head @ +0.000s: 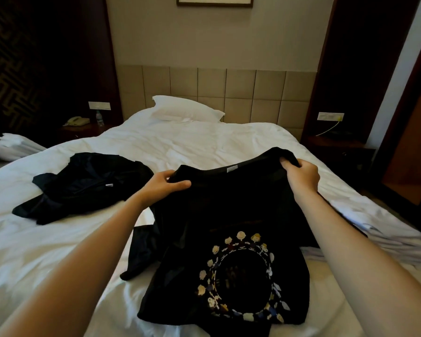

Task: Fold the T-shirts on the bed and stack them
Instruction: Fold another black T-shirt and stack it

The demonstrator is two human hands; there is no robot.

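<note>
Both arms stretched forward over bed (180, 142). Left hand (167, 184) pinches black T-shirt (229, 203) at one shoulder, thumb on top, fingers curled under. Right hand (301, 175) grips the other shoulder, at 1 o'clock. Shirt's collar end raised, rest draped toward 6 o'clock. Second dark shirt (88, 188) crumpled at 10 o'clock.

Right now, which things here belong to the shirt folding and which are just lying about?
Job: left hand and right hand, gripping the black T-shirt; printed black cloth below it; crumpled dark T-shirt on the left; bed.
Lying about: pillow, telephone, water bottle, stacked white linen.
</note>
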